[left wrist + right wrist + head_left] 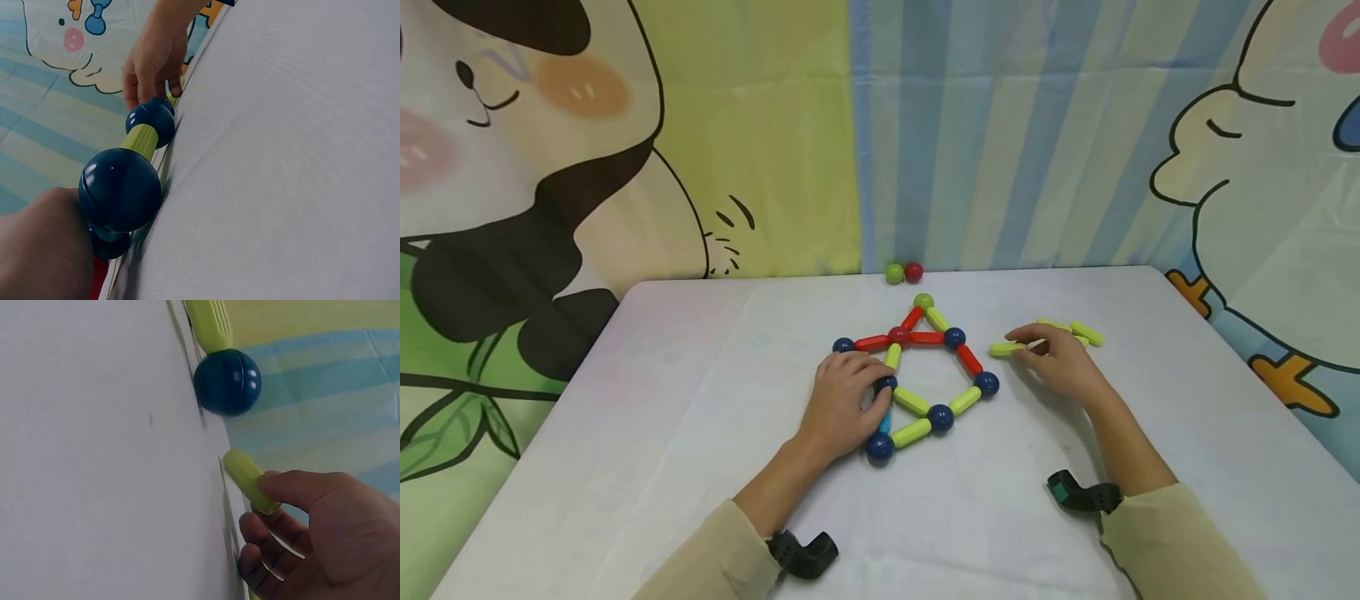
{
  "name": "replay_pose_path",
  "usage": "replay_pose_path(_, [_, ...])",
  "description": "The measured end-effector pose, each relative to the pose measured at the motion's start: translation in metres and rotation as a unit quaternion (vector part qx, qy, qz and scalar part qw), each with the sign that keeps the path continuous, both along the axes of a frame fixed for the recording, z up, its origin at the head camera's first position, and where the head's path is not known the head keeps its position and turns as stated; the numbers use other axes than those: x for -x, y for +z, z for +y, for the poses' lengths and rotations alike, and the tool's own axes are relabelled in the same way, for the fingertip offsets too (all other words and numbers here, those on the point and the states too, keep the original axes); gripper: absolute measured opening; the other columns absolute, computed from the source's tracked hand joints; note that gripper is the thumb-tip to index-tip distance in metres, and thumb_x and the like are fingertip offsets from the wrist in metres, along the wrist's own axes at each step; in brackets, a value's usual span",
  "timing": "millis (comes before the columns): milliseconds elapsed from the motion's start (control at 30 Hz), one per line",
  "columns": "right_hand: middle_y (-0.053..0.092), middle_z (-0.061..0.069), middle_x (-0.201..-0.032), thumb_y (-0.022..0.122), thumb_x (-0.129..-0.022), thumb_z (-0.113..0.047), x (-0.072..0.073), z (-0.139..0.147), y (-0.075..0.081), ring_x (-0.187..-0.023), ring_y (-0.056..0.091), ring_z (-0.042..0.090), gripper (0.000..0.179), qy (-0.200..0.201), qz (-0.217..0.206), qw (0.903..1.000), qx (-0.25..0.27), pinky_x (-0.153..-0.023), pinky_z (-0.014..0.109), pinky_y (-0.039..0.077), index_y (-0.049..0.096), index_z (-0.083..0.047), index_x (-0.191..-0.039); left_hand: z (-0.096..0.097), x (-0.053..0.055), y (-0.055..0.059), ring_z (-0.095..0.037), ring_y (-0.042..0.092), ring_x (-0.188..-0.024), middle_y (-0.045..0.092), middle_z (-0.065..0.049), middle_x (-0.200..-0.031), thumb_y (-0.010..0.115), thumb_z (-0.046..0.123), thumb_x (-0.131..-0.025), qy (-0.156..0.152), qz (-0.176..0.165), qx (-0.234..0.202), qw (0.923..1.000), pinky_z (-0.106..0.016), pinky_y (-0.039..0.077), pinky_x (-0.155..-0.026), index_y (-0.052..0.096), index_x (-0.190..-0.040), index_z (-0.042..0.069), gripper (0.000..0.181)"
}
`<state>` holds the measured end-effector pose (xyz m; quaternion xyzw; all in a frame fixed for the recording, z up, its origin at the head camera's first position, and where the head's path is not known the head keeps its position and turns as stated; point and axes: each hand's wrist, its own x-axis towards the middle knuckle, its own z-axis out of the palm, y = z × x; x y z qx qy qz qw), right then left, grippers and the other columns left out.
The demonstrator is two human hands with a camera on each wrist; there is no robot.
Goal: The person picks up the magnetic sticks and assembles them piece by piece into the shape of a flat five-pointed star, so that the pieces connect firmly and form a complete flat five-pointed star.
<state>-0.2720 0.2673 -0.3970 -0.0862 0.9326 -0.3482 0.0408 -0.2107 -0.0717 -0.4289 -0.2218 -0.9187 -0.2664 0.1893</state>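
Observation:
A flat frame of magnetic rods and balls lies on the table, with red rods (927, 338), yellow-green rods (912, 402) and blue balls (940, 418). My left hand (847, 402) holds a blue ball (887, 384) on the frame's left side between thumb and fingers, partly covering it and a light-blue rod (885, 423). To the right of the frame, my right hand (1060, 362) pinches a loose yellow-green rod (244, 475) between thumb and forefinger. That rod touches nothing of the frame.
Several loose yellow-green rods (1087, 333) lie just beyond the right hand. A green ball (894, 273) and a red ball (913, 272) sit at the table's back edge. Behind the white table (700, 433) hangs a printed cloth (790, 133).

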Motion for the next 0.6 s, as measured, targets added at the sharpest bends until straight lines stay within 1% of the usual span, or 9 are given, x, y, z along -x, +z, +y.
replay_pose_path(67, [0.065,0.019,-0.132,0.063,-0.101,-0.012,0.0,-0.005,-0.002,-0.103,0.062,0.032,0.031,-0.006,0.002,0.9998,0.017,-0.077,0.03,0.053,0.068,-0.005,-0.131,0.0,0.0,0.0,-0.026,0.06,-0.117,0.075,-0.001,-0.116,0.069,0.023,-0.094,0.0,0.001,0.0,1.0,-0.056,0.041,-0.112,0.078,-0.113,0.017,0.022])
replay_pose_path(167, [0.065,0.018,-0.13,0.064,-0.101,-0.014,0.002,-0.012,-0.005,-0.097,0.064,0.028,0.03,-0.017,-0.002,0.999,0.04,-0.074,0.024,0.053,0.069,-0.006,-0.13,-0.001,0.0,0.001,-0.026,0.06,-0.117,0.075,-0.001,-0.116,0.069,0.022,-0.094,0.002,0.0,-0.001,1.0,-0.056,0.041,-0.112,0.078,-0.113,0.017,0.021])
replay_pose_path(267, [0.066,0.017,-0.128,0.066,-0.1,-0.016,0.006,-0.017,-0.007,-0.096,0.066,0.027,0.031,-0.025,-0.009,0.9983,0.052,-0.078,0.024,0.053,0.069,-0.006,-0.13,-0.001,0.0,0.001,-0.026,0.06,-0.117,0.075,-0.001,-0.116,0.069,0.021,-0.094,0.004,-0.001,-0.005,1.0,-0.056,0.041,-0.111,0.078,-0.112,0.017,0.021])
replay_pose_path(367, [0.067,0.016,-0.127,0.067,-0.099,-0.015,0.008,-0.021,-0.009,-0.101,0.065,0.029,0.03,-0.033,-0.014,0.9989,0.032,-0.083,0.031,0.054,0.07,-0.007,-0.128,-0.001,0.0,0.002,-0.026,0.06,-0.116,0.075,-0.002,-0.116,0.069,0.021,-0.093,0.003,-0.003,-0.007,1.0,-0.056,0.041,-0.111,0.078,-0.112,0.017,0.021])
replay_pose_path(500, [0.068,0.016,-0.128,0.068,-0.098,-0.013,0.01,-0.023,-0.011,-0.109,0.062,0.033,0.029,-0.025,-0.011,0.9996,-0.006,-0.093,0.043,0.055,0.071,-0.007,-0.126,0.0,0.0,0.002,-0.026,0.06,-0.116,0.074,-0.002,-0.116,0.068,0.021,-0.094,0.002,-0.005,-0.007,1.0,-0.056,0.041,-0.112,0.078,-0.112,0.017,0.021])
replay_pose_path(600, [0.067,0.017,-0.129,0.067,-0.098,-0.014,0.01,-0.025,-0.011,-0.111,0.061,0.035,0.031,-0.021,-0.01,0.9997,-0.009,-0.097,0.048,0.053,0.07,-0.007,-0.128,0.001,0.0,0.001,-0.026,0.06,-0.116,0.074,-0.002,-0.116,0.068,0.02,-0.094,0.002,-0.006,-0.007,1.0,-0.056,0.041,-0.111,0.078,-0.112,0.017,0.021])
